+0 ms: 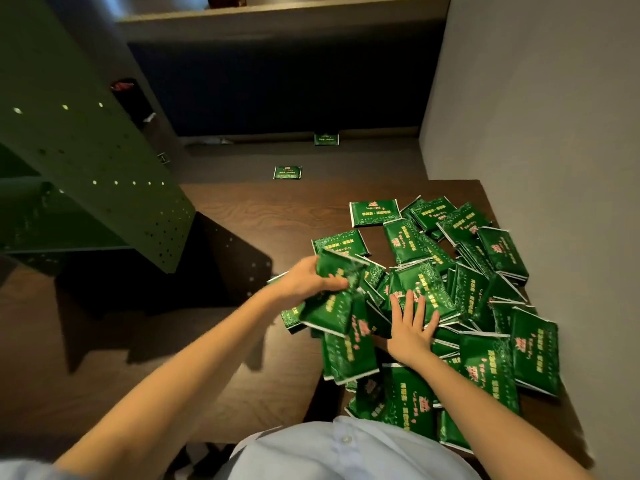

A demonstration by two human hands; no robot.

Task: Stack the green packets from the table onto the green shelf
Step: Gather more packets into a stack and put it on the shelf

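Observation:
A loose heap of green packets (460, 292) with gold and pink print covers the right half of the dark wooden table (249, 223). My left hand (308, 280) grips a small bundle of green packets (332, 299) at the heap's left edge, lifted slightly and blurred. My right hand (412, 323) lies flat with fingers spread on packets in the heap's middle. The green perforated metal shelf (93, 161) stands at the left, its side panel facing me; a few packets show dimly inside it.
Two stray green packets lie on the floor beyond the table, one (287, 172) near and one (326, 139) by the dark back wall. A grey wall (554, 133) borders the table on the right. The shelf casts a shadow over the table's left part.

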